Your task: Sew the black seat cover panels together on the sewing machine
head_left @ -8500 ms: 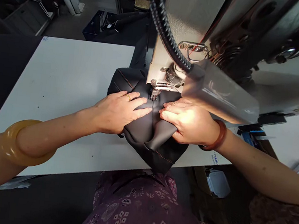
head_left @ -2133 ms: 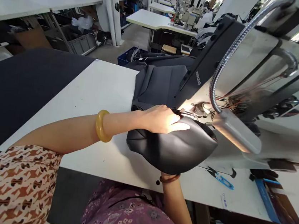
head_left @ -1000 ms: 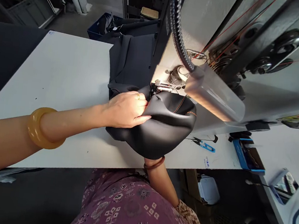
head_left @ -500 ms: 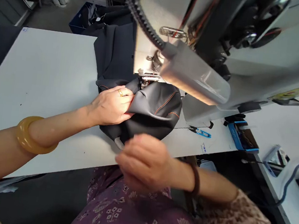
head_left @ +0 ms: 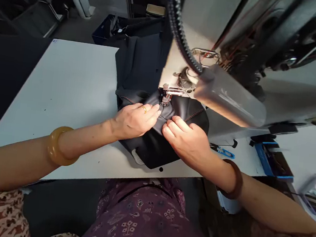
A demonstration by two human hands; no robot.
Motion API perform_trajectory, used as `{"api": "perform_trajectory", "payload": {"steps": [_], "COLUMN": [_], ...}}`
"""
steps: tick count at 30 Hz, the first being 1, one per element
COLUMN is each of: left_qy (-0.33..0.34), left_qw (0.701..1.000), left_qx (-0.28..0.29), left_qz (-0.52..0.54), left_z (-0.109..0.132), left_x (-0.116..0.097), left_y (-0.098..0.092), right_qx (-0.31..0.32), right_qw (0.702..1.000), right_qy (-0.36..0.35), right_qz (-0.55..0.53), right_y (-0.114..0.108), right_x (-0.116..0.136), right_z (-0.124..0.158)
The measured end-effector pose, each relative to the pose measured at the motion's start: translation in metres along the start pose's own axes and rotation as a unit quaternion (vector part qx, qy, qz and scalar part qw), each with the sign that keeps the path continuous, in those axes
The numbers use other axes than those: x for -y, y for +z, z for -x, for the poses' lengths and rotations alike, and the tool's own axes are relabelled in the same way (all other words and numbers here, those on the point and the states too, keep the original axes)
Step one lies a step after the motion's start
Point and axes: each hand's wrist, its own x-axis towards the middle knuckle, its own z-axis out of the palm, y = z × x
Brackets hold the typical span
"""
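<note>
Black leather-like fabric (head_left: pixel 157 150) with orange stitching lies bunched beneath the presser foot (head_left: pixel 165 98) of a sewing machine (head_left: pixel 181 66). My left hand (head_left: pixel 136 120), wearing a ring, is closed on the fabric just left of the foot, fingertips close to it. To the right and slightly nearer me, my right hand (head_left: pixel 188 141) pinches a fold of the same fabric with curled fingers. A lamp lights the spot between both hands. A grey strip (head_left: pixel 138 157) shows at the fabric's near edge. The fingertips' undersides are hidden.
Blue thread snips (head_left: pixel 222 151) lie right of the fabric on the white table (head_left: pixel 73 86). Farther right stands a blue box (head_left: pixel 274 158). The machine's lamp (head_left: pixel 231 96) hangs low over the right side. A dark blue bin (head_left: pixel 107 29) sits beyond the table.
My right hand has moved up from above my lap to the fabric and taken hold of it. My left hand stays on the fabric, its fingers nearer the foot. The view has shifted.
</note>
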Motion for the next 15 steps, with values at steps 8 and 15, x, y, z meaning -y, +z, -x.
{"api": "perform_trajectory", "payload": {"steps": [8, 15], "left_qy": [-0.053, -0.083], "left_qw": [0.994, 0.993], "left_qx": [0.088, 0.082], "left_qz": [-0.039, 0.011], "left_z": [-0.006, -0.010], "left_x": [-0.015, -0.013], "left_y": [-0.001, 0.002], "right_qx": [0.017, 0.080], "right_qw": [0.999, 0.994], "right_qy": [-0.029, -0.036], "right_qz": [-0.029, -0.064], "right_y": [-0.004, -0.009], "right_x": [-0.027, -0.034], "right_z": [-0.009, -0.016]}}
